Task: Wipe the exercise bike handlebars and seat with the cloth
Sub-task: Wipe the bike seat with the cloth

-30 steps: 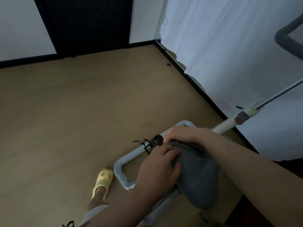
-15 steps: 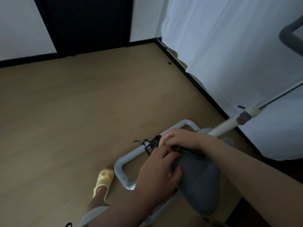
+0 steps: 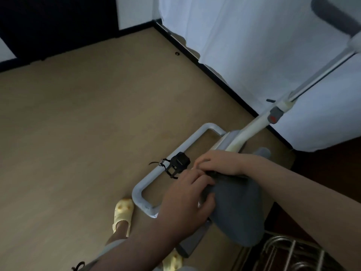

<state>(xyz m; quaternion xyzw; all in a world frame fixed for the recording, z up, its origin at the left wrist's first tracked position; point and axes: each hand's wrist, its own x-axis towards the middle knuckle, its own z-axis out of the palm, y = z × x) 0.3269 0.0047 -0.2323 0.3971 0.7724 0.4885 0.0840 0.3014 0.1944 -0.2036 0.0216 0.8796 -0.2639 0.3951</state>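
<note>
**Head view: both hands at the seat's nose**

We see the grey seat (image 3: 237, 210) low and right of centre, above the bike's floor frame (image 3: 181, 148). Our left hand (image 3: 185, 204) curls round its front edge. Our right hand (image 3: 216, 162) pinches a dark cloth (image 3: 224, 175) against the nose.

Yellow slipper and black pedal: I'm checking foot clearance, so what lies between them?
In the head view, the bike's pale grey floor frame crosses between the yellow slipper and the black pedal; the rest is bare wooden floor.
</note>
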